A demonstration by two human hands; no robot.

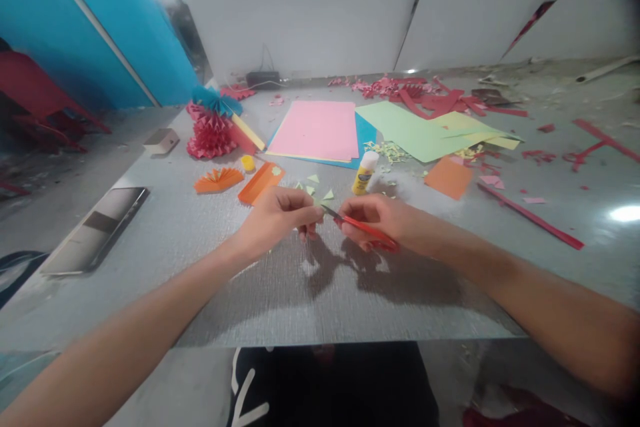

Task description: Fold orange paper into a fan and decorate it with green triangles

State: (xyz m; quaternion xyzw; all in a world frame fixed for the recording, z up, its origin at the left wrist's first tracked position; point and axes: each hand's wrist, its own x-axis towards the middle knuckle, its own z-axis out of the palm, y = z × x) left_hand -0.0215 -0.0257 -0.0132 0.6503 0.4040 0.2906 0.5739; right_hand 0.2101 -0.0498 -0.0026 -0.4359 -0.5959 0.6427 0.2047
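My right hand [373, 217] is closed around red-handled scissors [367, 229], whose dark blades point left. The blade tips meet a small light-green paper piece [320, 202] pinched in my left hand [287, 210]; my fingers hide much of it. Just beyond my hands lie several small green paper triangles [329, 195]. A yellow glue stick [363, 177] with a white end stands upright beyond my right hand. Near my left hand is a folded orange paper strip [261, 181] bearing a small pale-green flower shape. An orange paper fan [218, 180] and a yellow cap [247, 163] lie farther left.
Stacked pink paper [317, 130] and green sheets [410, 130] lie toward the back. Red paper scraps [440, 100] are strewn at the far right, near an orange square [449, 177]. A phone [97, 230] and a pleated red-and-blue paper piece [213, 130] occupy the left.
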